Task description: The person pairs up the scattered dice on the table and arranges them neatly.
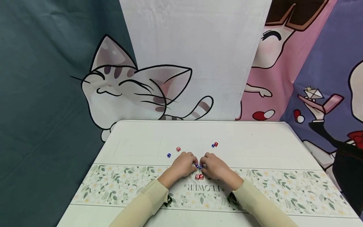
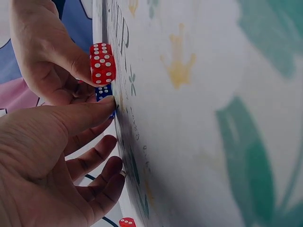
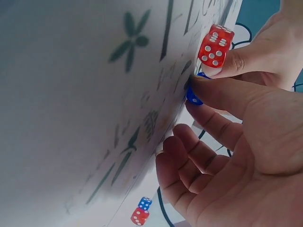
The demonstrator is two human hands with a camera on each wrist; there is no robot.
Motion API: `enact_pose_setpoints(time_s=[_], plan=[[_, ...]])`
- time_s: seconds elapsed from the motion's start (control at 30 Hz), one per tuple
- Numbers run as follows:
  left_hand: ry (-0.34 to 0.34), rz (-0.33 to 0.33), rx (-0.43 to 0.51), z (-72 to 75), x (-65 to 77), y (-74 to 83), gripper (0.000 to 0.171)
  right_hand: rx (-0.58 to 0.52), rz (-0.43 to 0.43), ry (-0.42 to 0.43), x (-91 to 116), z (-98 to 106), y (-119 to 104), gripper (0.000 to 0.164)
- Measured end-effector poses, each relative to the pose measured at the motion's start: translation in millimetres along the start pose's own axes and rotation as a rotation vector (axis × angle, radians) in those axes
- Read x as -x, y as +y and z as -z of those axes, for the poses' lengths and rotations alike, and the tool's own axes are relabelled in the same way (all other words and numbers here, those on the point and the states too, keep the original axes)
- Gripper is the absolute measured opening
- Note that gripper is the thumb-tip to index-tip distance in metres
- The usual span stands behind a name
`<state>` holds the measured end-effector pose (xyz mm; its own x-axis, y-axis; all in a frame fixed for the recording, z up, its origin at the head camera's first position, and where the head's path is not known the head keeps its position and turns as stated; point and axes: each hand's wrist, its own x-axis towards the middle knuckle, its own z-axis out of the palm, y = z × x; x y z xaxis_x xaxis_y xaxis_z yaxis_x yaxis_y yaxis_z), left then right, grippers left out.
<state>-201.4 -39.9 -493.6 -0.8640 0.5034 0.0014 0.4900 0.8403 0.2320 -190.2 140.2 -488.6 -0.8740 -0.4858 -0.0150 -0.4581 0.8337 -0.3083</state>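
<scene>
Close together over the printed strip, both hands work on two blue dice side by side. The left hand (image 1: 183, 164) pinches the left blue die (image 1: 197, 166) between thumb and forefinger. Opposite it, the right hand (image 1: 214, 166) grips the right blue die (image 1: 201, 167) the same way, and in the right wrist view thumb and fingertip partly cover this blue die (image 3: 194, 97). On the near side of the hands, a left red die (image 1: 197, 177) and a right red die (image 1: 201, 177) sit next to each other. The other fingers of each hand are loosely bent near the surface.
Beyond the left hand lie a loose blue die (image 1: 169, 155) and a red die (image 1: 178, 149). Farther back on the right, another blue die (image 1: 213, 145) sits against a red die (image 1: 216, 144). A flowered strip (image 1: 119, 179) crosses the white table (image 1: 136, 135); cartoon curtains hang behind.
</scene>
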Motion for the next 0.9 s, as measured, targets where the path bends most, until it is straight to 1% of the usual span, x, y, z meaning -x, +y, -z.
enact_pose_setpoints(time_s=[0.33, 0.57, 0.67, 0.77, 0.9], plan=[[0.0, -0.011, 0.008, 1.6, 0.4, 0.7, 0.013, 0.002, 0.006, 0.003, -2, -3, 0, 0.013], [-0.006, -0.002, 0.017, 1.2, 0.2, 1.4, 0.014, -0.012, 0.03, 0.013, 0, -2, 2, 0.012], [-0.009, 0.002, 0.023, 1.1, 0.2, 1.1, 0.016, -0.021, 0.026, 0.005, 0, -1, 3, 0.012], [-0.021, -0.007, 0.066, 2.1, 0.8, -2.0, 0.017, -0.03, 0.012, -0.008, -1, -1, 3, 0.012], [-0.041, -0.017, 0.169, 4.2, 2.8, -11.1, 0.021, -0.034, 0.002, -0.023, -2, -2, 3, 0.012]])
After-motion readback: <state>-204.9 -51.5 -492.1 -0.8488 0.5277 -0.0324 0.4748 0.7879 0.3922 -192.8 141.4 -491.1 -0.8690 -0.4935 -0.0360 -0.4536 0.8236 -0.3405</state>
